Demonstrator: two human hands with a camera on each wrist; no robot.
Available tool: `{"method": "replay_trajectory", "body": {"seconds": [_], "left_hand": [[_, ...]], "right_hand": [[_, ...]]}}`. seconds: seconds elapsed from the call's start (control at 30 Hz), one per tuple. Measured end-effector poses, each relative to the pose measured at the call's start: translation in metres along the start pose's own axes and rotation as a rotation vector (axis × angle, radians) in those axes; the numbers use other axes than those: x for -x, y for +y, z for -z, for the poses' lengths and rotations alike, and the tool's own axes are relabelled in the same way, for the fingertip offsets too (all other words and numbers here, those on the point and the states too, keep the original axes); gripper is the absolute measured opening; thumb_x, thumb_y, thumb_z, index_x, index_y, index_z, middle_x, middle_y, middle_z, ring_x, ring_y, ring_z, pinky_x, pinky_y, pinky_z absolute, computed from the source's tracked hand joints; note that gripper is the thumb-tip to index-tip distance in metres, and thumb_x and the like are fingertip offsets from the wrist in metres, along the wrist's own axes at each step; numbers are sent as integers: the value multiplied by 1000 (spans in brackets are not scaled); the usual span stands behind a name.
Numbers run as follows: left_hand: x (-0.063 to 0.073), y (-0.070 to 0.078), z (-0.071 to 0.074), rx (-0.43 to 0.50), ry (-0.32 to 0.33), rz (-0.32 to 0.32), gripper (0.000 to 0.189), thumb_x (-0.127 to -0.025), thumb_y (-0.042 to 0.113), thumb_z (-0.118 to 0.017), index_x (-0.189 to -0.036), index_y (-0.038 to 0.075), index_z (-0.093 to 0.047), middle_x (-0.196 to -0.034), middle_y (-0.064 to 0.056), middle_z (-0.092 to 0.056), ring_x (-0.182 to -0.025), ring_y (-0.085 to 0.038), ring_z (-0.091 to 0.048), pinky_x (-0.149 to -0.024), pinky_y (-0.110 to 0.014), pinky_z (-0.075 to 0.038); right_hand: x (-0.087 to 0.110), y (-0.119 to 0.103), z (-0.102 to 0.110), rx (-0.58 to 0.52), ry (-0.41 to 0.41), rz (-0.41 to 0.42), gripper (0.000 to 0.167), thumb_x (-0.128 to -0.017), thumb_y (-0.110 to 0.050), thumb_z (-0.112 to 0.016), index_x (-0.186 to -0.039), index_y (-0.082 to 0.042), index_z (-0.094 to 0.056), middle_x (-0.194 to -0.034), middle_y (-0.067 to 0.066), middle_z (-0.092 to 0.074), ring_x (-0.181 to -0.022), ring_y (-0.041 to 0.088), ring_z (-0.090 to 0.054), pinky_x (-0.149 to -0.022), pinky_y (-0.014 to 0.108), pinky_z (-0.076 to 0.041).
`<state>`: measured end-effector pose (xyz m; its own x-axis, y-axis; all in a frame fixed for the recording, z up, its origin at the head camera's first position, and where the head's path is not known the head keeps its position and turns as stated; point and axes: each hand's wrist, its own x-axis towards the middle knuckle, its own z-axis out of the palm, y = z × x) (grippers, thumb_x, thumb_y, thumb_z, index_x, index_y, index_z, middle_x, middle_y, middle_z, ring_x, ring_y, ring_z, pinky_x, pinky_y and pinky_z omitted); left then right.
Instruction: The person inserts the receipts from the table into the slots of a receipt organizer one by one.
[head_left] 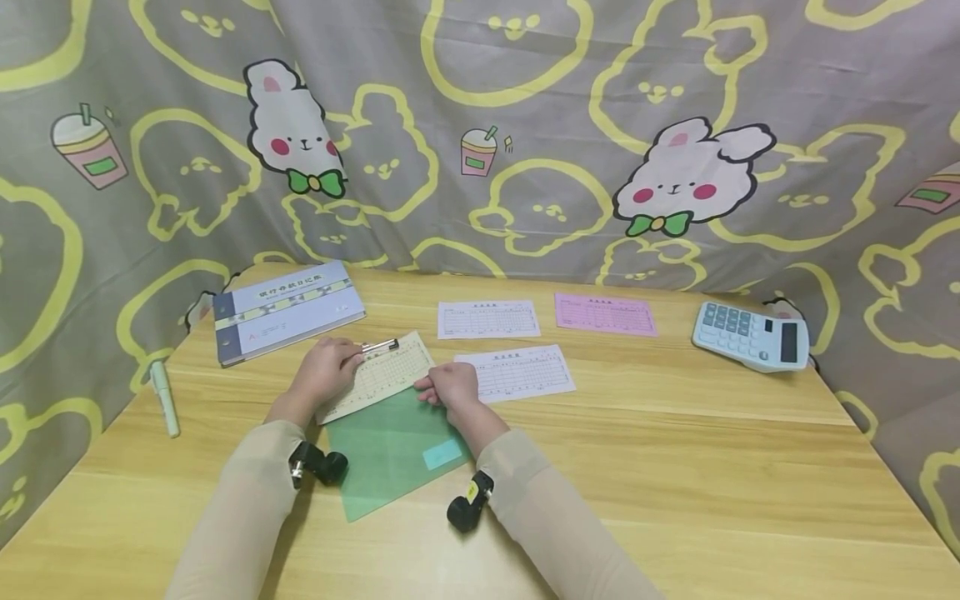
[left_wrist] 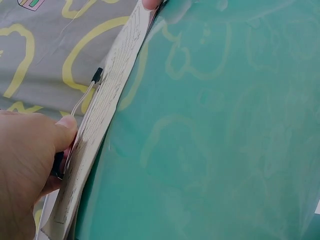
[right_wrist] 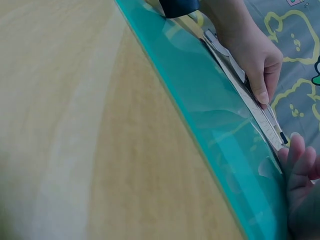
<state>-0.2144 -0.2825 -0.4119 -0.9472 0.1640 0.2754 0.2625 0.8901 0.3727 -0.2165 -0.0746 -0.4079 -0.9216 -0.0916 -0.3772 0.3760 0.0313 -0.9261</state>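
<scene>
A cream printed form (head_left: 386, 375) lies over the far part of a green translucent folder (head_left: 393, 454), which has a light blue label (head_left: 442, 453). Along the form's far edge runs a metal clip (head_left: 380, 345) with a black tip. My left hand (head_left: 324, 373) grips this clip, its thumb on the wire lever (left_wrist: 82, 100) in the left wrist view. At the form's right edge, my right hand (head_left: 453, 387) pinches the paper near its corner; other fingers (right_wrist: 297, 147) stick out loosely. The stretch of clip under the left hand is hidden.
A blue-grey account book (head_left: 292, 308) lies at the far left, a pale green pen (head_left: 165, 400) left of it. White forms (head_left: 487, 319) and a pink form (head_left: 606, 315) lie along the back. A light blue calculator (head_left: 750, 336) sits far right. A patterned curtain (head_left: 525, 125) hangs behind the table.
</scene>
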Motion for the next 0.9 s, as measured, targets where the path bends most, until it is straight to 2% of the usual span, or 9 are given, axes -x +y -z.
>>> {"method": "replay_trajectory", "body": {"seconds": [0.13, 0.33, 0.6, 0.77, 0.9], "left_hand": [[-1, 1, 0, 1, 0, -2, 22, -86, 13, -52, -99, -3, -62, -100, -21, -56, -94, -34, -46, -84, -46, -35], [0, 2, 0, 3, -12, 1, 23, -86, 13, -52, -100, -3, -61, -102, -21, -55, -95, -34, -45, -84, -47, -35], [2, -1, 0, -55, -24, -20, 27, -86, 15, -52, -104, -4, -59, -103, -22, -54, -96, -35, -45, -83, -47, -35], [4, 1, 0, -92, -35, -14, 31, -86, 18, -52, -106, -4, -57, -104, -21, -53, -97, -34, -44, -84, -46, -35], [4, 1, 0, -78, -26, -12, 31, -86, 19, -53, -107, -4, -57, -105, -21, -53, -97, -34, -44, -84, -46, -35]], "right_hand": [[0, 0, 1, -3, -5, 13, 13, -77, 1, -49, -83, 6, -59, -65, 11, -63, -42, 10, -54, -37, 14, -41], [6, -4, 5, 39, 1, 44, 10, -75, -4, -56, -75, 6, -59, -60, 11, -62, -38, 10, -53, -34, 14, -39], [19, -16, 17, 67, -40, 160, 19, -78, -7, -58, -88, 10, -60, -65, 15, -62, -39, 12, -53, -38, 19, -43], [27, -30, 31, 111, -92, 176, 21, -80, -10, -58, -92, 7, -60, -69, 14, -63, -43, 12, -53, -43, 21, -46], [30, -42, 54, 151, -146, 212, 22, -80, -11, -58, -96, 4, -60, -74, 12, -63, -48, 12, -54, -48, 22, -46]]}}
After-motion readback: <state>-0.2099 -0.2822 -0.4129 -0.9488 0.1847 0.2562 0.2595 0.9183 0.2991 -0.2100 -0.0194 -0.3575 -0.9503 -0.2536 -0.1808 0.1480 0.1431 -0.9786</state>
